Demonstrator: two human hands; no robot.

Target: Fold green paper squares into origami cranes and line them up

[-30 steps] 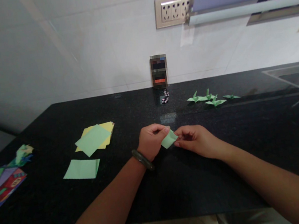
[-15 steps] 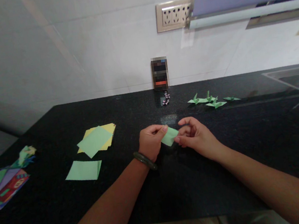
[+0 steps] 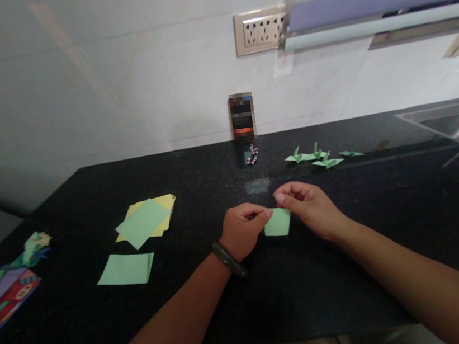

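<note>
A small folded piece of light green paper (image 3: 277,222) is held between both hands just above the black countertop (image 3: 352,268). My left hand (image 3: 244,234), with a dark bangle on the wrist, pinches the paper's left top corner. My right hand (image 3: 308,207) pinches its right top corner with thumb and forefinger. The paper hangs down nearly square below the fingertips.
A green sheet on yellow sheets (image 3: 146,219) and a folded green sheet (image 3: 126,268) lie left. Patterned papers (image 3: 4,292) sit at the far left edge. Several green origami cranes (image 3: 320,155) stand at the back right, near a blurred small box (image 3: 242,116) and beads (image 3: 251,154). A sink (image 3: 455,122) is far right.
The green paper has turned from a tilted strip to a squarer shape hanging below the fingers. Both hands shifted slightly right and the right hand rose over the paper's top.
</note>
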